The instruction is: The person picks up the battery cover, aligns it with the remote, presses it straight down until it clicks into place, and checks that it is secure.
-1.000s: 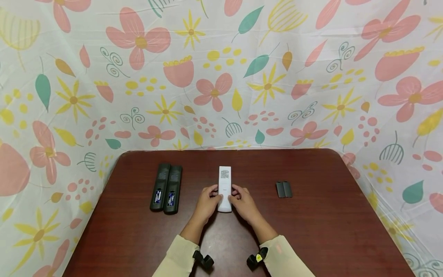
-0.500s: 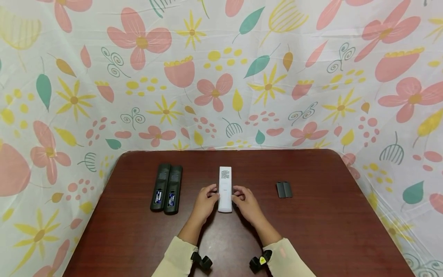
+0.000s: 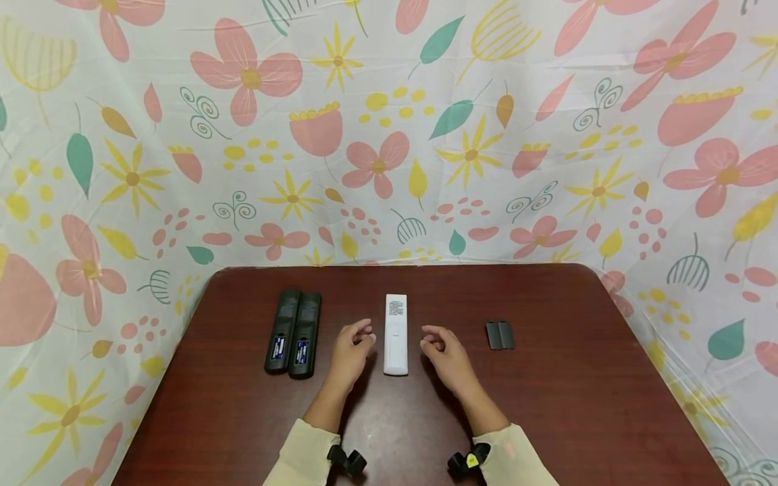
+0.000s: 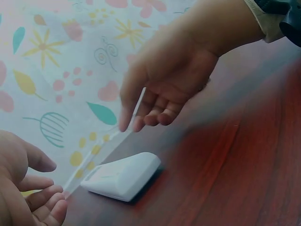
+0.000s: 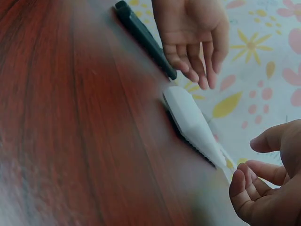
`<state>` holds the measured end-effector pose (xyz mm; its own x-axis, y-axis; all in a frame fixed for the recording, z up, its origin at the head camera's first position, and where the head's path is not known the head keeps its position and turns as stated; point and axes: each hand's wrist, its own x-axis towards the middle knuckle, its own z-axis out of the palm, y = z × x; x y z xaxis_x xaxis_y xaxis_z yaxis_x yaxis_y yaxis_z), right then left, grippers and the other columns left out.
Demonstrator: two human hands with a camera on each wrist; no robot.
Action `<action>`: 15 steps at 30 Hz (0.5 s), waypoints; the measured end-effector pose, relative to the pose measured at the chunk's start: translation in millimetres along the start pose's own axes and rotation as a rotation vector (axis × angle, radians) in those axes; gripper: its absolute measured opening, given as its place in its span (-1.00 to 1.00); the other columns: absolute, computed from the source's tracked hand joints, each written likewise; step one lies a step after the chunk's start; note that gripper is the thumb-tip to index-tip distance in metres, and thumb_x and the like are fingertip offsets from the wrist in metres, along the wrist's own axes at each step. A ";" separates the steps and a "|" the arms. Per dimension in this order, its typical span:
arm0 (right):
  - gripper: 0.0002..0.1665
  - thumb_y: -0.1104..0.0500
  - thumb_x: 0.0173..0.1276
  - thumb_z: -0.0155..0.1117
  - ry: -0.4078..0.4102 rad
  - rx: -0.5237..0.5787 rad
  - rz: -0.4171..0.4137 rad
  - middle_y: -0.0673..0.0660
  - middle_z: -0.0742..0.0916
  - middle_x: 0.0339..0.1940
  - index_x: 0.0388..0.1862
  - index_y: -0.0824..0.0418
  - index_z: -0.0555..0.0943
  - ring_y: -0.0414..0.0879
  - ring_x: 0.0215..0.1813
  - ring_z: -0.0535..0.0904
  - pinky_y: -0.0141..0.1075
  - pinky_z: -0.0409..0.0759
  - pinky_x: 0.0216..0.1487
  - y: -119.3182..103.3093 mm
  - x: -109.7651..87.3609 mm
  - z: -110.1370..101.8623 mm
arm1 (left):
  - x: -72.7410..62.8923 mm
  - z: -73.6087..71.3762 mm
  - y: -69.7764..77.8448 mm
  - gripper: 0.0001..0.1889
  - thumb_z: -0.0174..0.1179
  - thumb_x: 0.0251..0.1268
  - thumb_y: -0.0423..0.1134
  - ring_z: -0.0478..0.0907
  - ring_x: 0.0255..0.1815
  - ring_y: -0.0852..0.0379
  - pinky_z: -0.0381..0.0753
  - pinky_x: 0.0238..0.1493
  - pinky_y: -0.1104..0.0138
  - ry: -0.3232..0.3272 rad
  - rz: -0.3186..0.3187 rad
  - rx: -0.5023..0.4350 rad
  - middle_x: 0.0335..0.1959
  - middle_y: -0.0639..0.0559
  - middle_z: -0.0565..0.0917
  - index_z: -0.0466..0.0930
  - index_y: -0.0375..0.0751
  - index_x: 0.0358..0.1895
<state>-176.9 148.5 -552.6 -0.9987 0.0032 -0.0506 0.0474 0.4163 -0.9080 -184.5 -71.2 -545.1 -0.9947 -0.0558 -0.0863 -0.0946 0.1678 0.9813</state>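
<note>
Fingers have just come away from the white remote (image 3: 396, 337). Seen from the head, both grips pinched its sides a second ago. Now the left grip (image 3: 350, 349) sits near it at 9 o'clock and the right grip (image 3: 448, 358) at 4 o'clock, with a gap on each side. Both grips have fingers loosely bent and hold nothing. The white remote lies by itself in the middle of the bench (image 3: 577, 405), about where it was, its label toward 12 o'clock. I think this means the holding part is done for now. Two black remotes (image 3: 306, 324) lie at 9 o'clock from it, side by side, with blue batteries (image 3: 278, 347) showing. Two small dark covers (image 3: 495, 335) lie at 3 o'clock.

From the left wrist, we see what the head view hides: the white remote is thick, with a slanted near end. The right grip hangs at 1 o'clock from it, palm bare. No black remote shows.

From the right wrist, the left grip's palm shows at 12 o'clock from the white remote, bare too. One black remote shows at 11 o'clock. I can't make out the second one.
</note>
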 end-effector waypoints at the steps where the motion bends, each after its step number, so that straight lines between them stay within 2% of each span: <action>1: -0.57 0.13 0.51 0.22 0.004 -0.002 0.003 0.15 0.64 0.02 0.30 0.20 0.57 -0.09 -0.09 0.52 -0.36 0.52 -0.16 0.3 -0.3 -1.9 | 0.1 -1.1 0.9 -0.57 0.16 0.41 -0.34 0.51 0.12 -0.04 0.59 -0.14 0.36 0.006 0.001 -0.005 0.13 -0.21 0.58 0.52 -0.33 0.32; 6: -0.57 0.13 0.51 0.21 0.024 -0.029 0.003 0.15 0.64 0.02 0.30 0.20 0.57 -0.09 -0.10 0.52 -0.35 0.51 -0.13 1.6 -1.7 -12.1 | 0.7 -8.0 6.1 -0.57 0.17 0.40 -0.33 0.53 0.08 0.01 0.60 -0.16 0.35 0.033 -0.005 -0.026 0.11 -0.17 0.60 0.54 -0.30 0.30; 15: -0.55 0.13 0.52 0.21 0.066 -0.088 0.008 0.17 0.62 0.08 0.33 0.19 0.55 -0.02 0.00 0.59 -0.37 0.54 -0.08 9.9 -1.4 -34.8 | 3.1 -25.3 10.3 -0.57 0.17 0.39 -0.33 0.55 0.05 0.02 0.57 -0.23 0.42 0.082 0.007 0.015 0.11 -0.15 0.60 0.55 -0.26 0.30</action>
<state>-175.7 184.3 -547.1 -0.9975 0.0654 -0.0276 0.0564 0.4940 -0.8676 -187.6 -94.5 -530.9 -0.9887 -0.1351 -0.0647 -0.0890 0.1828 0.9791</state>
